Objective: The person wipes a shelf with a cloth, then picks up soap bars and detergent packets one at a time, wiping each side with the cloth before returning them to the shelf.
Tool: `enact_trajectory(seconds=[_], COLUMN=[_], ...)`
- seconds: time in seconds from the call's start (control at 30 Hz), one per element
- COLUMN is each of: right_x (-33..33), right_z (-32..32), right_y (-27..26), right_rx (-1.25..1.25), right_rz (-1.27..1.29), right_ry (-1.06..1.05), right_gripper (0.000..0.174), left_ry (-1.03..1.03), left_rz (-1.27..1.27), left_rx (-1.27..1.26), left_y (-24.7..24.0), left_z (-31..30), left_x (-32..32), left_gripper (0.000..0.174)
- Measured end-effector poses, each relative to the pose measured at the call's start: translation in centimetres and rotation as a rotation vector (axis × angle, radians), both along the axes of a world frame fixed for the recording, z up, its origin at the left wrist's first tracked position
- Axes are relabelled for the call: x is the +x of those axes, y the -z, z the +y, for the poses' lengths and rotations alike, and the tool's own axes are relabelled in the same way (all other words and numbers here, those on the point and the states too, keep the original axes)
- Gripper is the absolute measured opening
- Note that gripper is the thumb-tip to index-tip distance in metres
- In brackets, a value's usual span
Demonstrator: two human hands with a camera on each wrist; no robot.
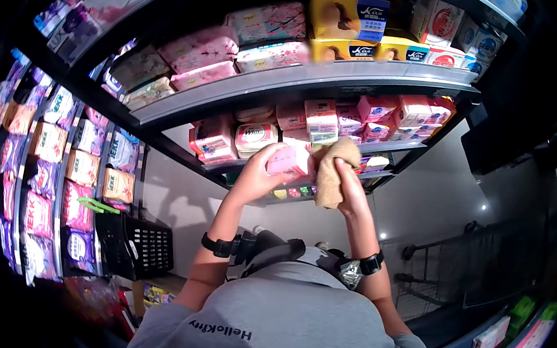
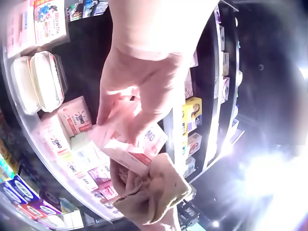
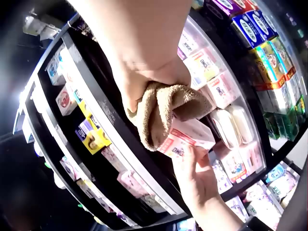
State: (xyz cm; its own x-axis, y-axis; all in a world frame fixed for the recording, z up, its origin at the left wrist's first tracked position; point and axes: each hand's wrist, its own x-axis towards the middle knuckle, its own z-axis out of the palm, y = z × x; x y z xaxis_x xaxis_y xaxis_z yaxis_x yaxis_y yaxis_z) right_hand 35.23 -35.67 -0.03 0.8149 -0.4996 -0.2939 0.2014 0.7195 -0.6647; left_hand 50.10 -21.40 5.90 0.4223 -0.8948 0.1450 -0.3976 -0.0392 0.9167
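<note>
In the head view the left hand [image 1: 260,172] grips a pink and white box [image 1: 287,161] by its sides, in front of the lower shelf. Just to its right, the right hand [image 1: 351,188] holds a folded brown cloth [image 1: 335,179]. Seen from the left wrist, fingers and thumb of the left hand [image 2: 139,91] pinch the box [image 2: 127,137], and the cloth [image 2: 156,192] lies against its lower end. The right wrist view shows the cloth [image 3: 163,110] bunched under the right hand [image 3: 154,72], touching the box [image 3: 190,137]; most of that hand's fingers are hidden there.
Boxed soaps [image 1: 323,118] stand on the lower shelf, with yellow boxes [image 1: 348,18] and pink packs [image 1: 203,48] above. A black basket [image 1: 146,248] is at the left beside hanging packs [image 1: 82,167]. A cart [image 1: 438,274] stands at the right.
</note>
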Motion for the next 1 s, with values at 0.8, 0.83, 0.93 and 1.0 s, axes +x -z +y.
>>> enact_trajectory(seconds=[0.8, 0.83, 0.93, 1.0], right_x=[-5.6, -5.6, -5.8, -6.2], right_z=[-1.8, -1.7, -1.5, -1.5], right_y=[-0.7, -0.6, -1.1, -0.8], right_rx=[-0.007, -0.007, 0.012, -0.001], right_rz=[-0.091, -0.090, -0.055, -0.051], right_ry=[0.490, 0.492, 0.478, 0.466], right_gripper=[0.044, 0.044, 0.042, 0.042], left_ry=[-0.369, -0.367, -0.348, -0.375], left_rz=[-0.439, -0.438, -0.431, -0.446], left_rx=[0.078, 0.078, 0.087, 0.074], left_y=[7.3, 7.2, 6.6, 6.5], left_z=[-7.4, -7.4, -7.6, -7.7], left_x=[4.8, 4.7, 4.2, 3.8], left_gripper=[0.034, 0.034, 0.034, 0.035])
